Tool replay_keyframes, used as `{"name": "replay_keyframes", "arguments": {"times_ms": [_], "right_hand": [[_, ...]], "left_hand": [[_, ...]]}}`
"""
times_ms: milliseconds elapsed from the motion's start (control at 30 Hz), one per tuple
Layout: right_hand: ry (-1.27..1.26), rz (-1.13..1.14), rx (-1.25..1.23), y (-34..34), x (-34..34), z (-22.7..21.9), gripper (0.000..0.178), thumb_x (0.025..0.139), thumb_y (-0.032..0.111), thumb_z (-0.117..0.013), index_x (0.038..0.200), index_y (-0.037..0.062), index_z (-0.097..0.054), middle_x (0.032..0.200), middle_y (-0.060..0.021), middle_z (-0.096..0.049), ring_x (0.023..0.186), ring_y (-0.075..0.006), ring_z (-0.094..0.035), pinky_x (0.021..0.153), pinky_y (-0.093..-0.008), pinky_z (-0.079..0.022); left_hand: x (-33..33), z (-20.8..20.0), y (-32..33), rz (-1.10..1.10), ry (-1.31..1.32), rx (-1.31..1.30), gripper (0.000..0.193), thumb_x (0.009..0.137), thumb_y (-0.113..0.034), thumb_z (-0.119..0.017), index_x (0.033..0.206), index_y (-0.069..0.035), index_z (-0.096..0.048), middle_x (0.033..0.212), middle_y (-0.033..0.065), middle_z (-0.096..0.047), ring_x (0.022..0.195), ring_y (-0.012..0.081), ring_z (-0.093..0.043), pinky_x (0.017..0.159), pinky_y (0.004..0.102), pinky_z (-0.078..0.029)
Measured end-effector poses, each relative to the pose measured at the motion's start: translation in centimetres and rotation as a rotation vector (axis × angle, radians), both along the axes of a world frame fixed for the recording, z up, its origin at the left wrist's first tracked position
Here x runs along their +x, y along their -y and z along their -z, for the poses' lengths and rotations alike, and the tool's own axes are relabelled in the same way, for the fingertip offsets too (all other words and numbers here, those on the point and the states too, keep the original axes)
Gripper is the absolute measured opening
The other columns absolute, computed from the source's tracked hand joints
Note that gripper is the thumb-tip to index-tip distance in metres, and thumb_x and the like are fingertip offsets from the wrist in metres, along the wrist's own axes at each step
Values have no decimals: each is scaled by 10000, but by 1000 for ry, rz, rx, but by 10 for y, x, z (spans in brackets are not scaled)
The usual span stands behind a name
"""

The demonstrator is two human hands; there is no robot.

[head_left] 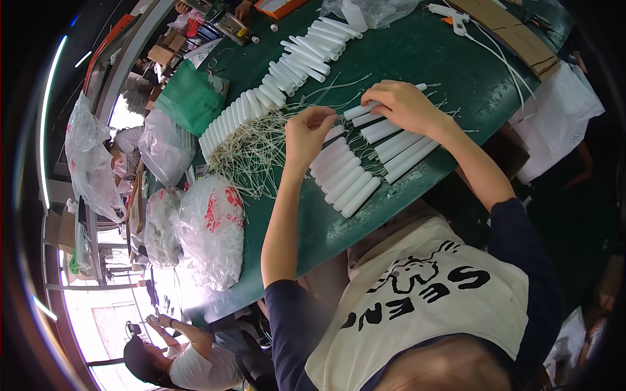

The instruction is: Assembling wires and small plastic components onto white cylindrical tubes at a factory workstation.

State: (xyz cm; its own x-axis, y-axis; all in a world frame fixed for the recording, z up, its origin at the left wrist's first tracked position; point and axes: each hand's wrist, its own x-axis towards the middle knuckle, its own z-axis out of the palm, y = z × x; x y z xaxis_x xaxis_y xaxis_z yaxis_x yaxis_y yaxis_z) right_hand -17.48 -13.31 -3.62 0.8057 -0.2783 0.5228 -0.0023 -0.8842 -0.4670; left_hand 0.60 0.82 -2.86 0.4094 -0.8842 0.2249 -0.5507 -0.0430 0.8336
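Observation:
My left hand (305, 138) is closed in a pinch near the end of a white tube. Whatever lies between its fingertips is too small to make out. My right hand (405, 107) grips a white tube (360, 111) at the far end of a row, fingers curled over it. Below it lie several more white tubes (407, 148) side by side, thin wires sticking out at their ends. Left of these, beneath my left hand, rests a second group of white tubes (339, 171). Small connectors and dark wires show in the gap between the groups.
A long curved row of white tubes (244, 107) crosses the green table (417, 49), beside a tangle of pale wires (251, 146). Plastic bags (212, 228) stand at left. A glue gun (458, 21) with its cord lies far right. Another person (195, 365) works at lower left.

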Motion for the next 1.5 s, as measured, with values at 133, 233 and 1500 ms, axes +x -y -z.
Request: {"name": "replay_keyframes", "arguments": {"times_ms": [133, 233, 1500], "right_hand": [[-17, -9, 74, 2, 2, -1, 156, 778, 67, -627, 931, 49, -610, 917, -75, -641, 923, -262, -589, 795, -363, -467], [-62, -10, 58, 7, 5, 6, 163, 783, 60, -621, 946, 50, -608, 923, -80, -638, 938, -269, -581, 819, -362, -458], [-184, -20, -57, 14, 4, 26, 119, 839, 118, -576, 906, 32, -624, 927, -75, -587, 941, -252, -544, 847, -346, -436]], "left_hand": [[8, 9, 3, 37, -123, 4, 151, 811, -70, -669, 930, 22, -655, 851, 50, -671, 769, 85, -625, 714, 211, -494], [10, 12, 3, 56, -29, 40, 166, 807, -82, -669, 937, 19, -657, 865, 57, -677, 774, 99, -627, 710, 232, -499], [47, -22, -3, 146, 216, 343, 176, 793, -106, -642, 937, -16, -687, 799, 57, -680, 664, 132, -626, 648, 272, -501]]}}
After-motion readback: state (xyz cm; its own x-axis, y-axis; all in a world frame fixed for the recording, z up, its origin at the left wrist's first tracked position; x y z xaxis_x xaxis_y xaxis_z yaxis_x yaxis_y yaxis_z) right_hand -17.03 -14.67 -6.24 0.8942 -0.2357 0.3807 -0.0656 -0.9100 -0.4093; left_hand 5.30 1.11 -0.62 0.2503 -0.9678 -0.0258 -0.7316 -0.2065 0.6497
